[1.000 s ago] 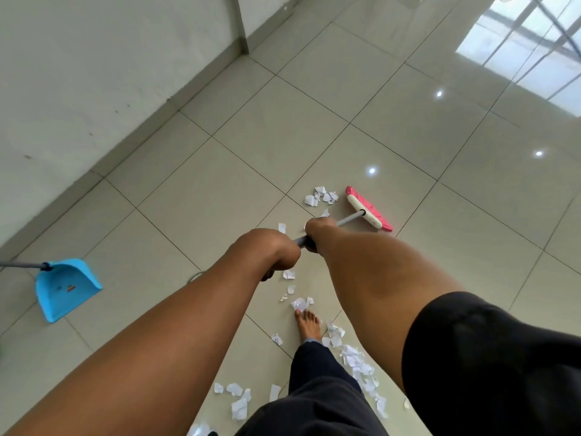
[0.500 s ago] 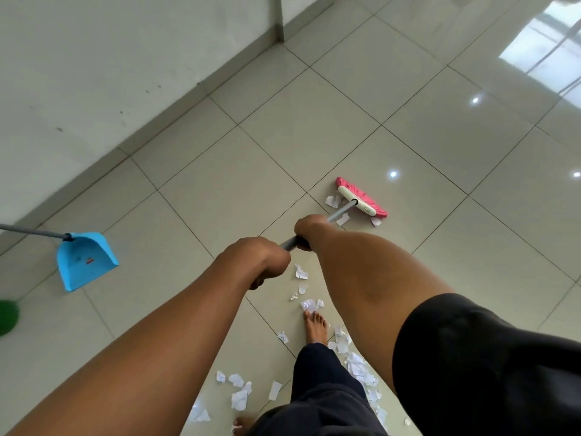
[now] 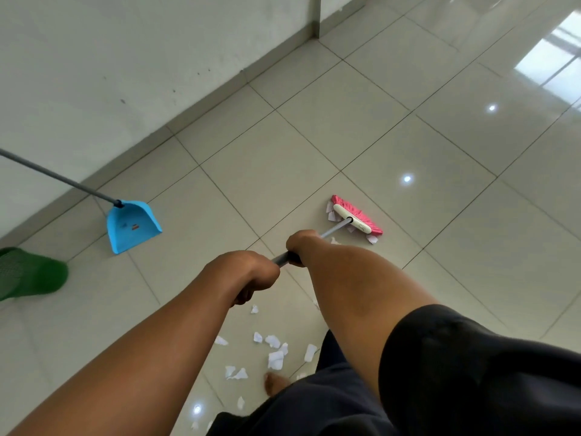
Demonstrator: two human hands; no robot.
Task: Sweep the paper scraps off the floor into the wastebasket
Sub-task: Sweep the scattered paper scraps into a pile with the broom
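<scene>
A broom with a pink-bristled head (image 3: 358,219) and grey handle rests on the tiled floor ahead of me. My left hand (image 3: 248,272) grips the near end of the handle, and my right hand (image 3: 301,245) grips it just further along. A few white paper scraps (image 3: 330,212) lie against the broom head. Several more paper scraps (image 3: 275,354) are scattered on the floor near my bare foot (image 3: 275,383). A green mesh wastebasket (image 3: 28,273) lies on its side at the left edge.
A blue dustpan (image 3: 132,226) with a long grey handle stands on the floor by the wall at left, next to the wastebasket. A white wall with a grey skirting (image 3: 204,102) runs diagonally along the left. Glossy tiles stretch to the right.
The view has swung left, bringing the green wastebasket into sight. The broom head has dragged scraps nearer to me and now covers some of them. Both hands keep their hold.
</scene>
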